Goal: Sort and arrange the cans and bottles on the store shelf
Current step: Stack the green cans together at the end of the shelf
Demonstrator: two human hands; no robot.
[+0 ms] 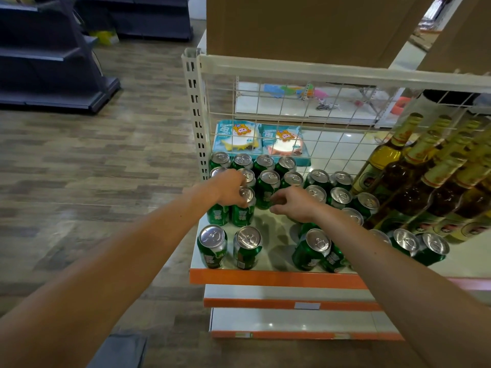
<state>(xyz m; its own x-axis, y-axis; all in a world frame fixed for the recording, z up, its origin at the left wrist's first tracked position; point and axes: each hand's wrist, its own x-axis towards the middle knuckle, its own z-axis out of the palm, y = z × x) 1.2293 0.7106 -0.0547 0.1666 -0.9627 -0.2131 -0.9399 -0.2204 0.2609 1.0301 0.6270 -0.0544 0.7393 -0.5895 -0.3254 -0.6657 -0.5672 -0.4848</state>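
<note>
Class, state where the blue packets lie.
Head view: blue packets lie behind the wire grid at the shelf's left end, just beyond the rear green cans.

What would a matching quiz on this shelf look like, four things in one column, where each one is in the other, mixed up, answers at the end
Column one:
1. left hand
2. bottles
3. blue packets
4. cardboard box

Column two:
A. just behind the back row of cans
B. above the white top rail
C. at the right end of the shelf
D. gripping a green can from above

Pairs: 1-D, 2-C, 3-A, 4-B
</note>
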